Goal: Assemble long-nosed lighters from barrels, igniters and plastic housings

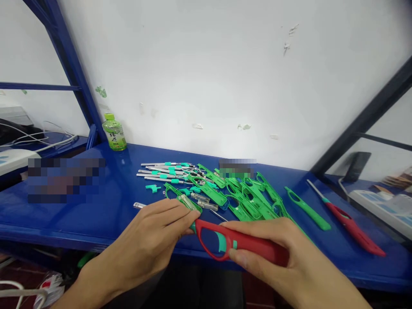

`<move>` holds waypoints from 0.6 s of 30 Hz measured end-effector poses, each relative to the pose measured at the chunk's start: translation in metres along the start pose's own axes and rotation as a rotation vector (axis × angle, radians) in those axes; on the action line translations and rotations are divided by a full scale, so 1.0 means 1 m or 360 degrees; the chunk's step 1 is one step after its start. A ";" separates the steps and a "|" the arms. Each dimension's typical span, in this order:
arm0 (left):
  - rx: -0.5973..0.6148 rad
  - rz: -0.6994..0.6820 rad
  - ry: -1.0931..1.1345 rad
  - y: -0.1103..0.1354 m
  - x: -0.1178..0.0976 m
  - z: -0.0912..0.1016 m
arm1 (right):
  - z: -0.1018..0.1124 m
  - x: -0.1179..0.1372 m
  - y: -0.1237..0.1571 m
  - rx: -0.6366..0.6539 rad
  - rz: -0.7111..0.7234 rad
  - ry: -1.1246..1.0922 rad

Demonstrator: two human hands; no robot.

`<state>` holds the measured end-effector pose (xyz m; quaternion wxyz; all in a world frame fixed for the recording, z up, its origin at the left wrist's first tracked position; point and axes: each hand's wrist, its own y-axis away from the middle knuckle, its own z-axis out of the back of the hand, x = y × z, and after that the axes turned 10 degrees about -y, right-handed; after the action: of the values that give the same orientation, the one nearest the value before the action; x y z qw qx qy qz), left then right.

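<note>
A red long-nosed gas lighter [257,246] with a green trigger is held across the front of the table. My right hand [291,257] grips its red body, thumb below and fingers above. Closed round its front end near the green collar is my left hand [151,238], which hides most of the nozzle. A silver tube tip [139,205] pokes out beyond the left knuckles. Just past the hands lie green half-shells [247,195], clear fuel tanks [201,201], a small green trigger [153,188] and several silver nozzles [161,173] with green collars.
Another red lighter [350,225] and a green shell [307,208] lie on the right of the blue table [128,240]. A green-capped bottle [115,133] stands at the back left by the white wall. Blue metal posts rise at both sides.
</note>
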<state>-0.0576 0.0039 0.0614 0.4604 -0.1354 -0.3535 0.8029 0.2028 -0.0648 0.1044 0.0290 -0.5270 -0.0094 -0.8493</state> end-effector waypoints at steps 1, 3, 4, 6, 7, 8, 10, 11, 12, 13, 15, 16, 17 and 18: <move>-0.0011 0.0001 -0.0001 0.000 0.000 -0.001 | -0.001 0.001 -0.001 0.0007 0.0026 0.0003; -0.0063 0.0003 0.0000 0.001 0.001 -0.003 | -0.001 0.002 -0.001 0.0000 0.0056 -0.0009; -0.0101 0.0006 0.0002 0.002 0.001 -0.005 | -0.001 0.002 -0.001 -0.0018 0.0055 -0.0025; -0.0178 0.0026 -0.0008 0.003 0.001 -0.007 | 0.001 0.001 0.002 -0.0076 0.0013 -0.0103; -0.0223 0.0035 -0.0020 0.003 0.001 -0.007 | 0.002 -0.001 0.003 -0.0093 -0.0039 -0.0167; -0.0266 0.0048 -0.0042 0.003 0.001 -0.007 | 0.005 -0.003 0.004 -0.0073 -0.0118 -0.0255; -0.0354 0.0074 -0.0114 0.002 0.001 -0.006 | 0.009 -0.009 0.002 0.0108 -0.0292 -0.0551; -0.0394 0.0094 -0.0154 0.001 0.002 -0.006 | 0.011 -0.012 0.000 0.0246 -0.0339 -0.0759; -0.0430 0.0114 -0.0190 0.001 0.003 -0.006 | 0.012 -0.015 -0.004 0.0389 -0.0347 -0.0991; -0.0461 0.0135 -0.0219 0.000 0.005 -0.005 | 0.012 -0.018 -0.009 0.0504 -0.0307 -0.1211; -0.0484 0.0150 -0.0226 0.000 0.011 -0.006 | 0.010 -0.023 -0.020 0.0671 -0.0243 -0.1510; -0.0468 0.0147 -0.0207 0.000 0.014 -0.007 | 0.007 -0.025 -0.025 0.0761 -0.0235 -0.1596; -0.0438 0.0139 -0.0176 0.001 0.017 -0.009 | 0.004 -0.027 -0.029 0.0844 -0.0213 -0.1676; -0.0414 0.0126 -0.0138 0.001 0.019 -0.010 | 0.001 -0.028 -0.033 0.0927 -0.0190 -0.1738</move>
<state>-0.0634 0.0241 0.0555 0.3912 -0.1729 -0.4686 0.7730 0.2137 -0.0311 0.0805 0.1152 -0.8543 -0.2836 -0.4200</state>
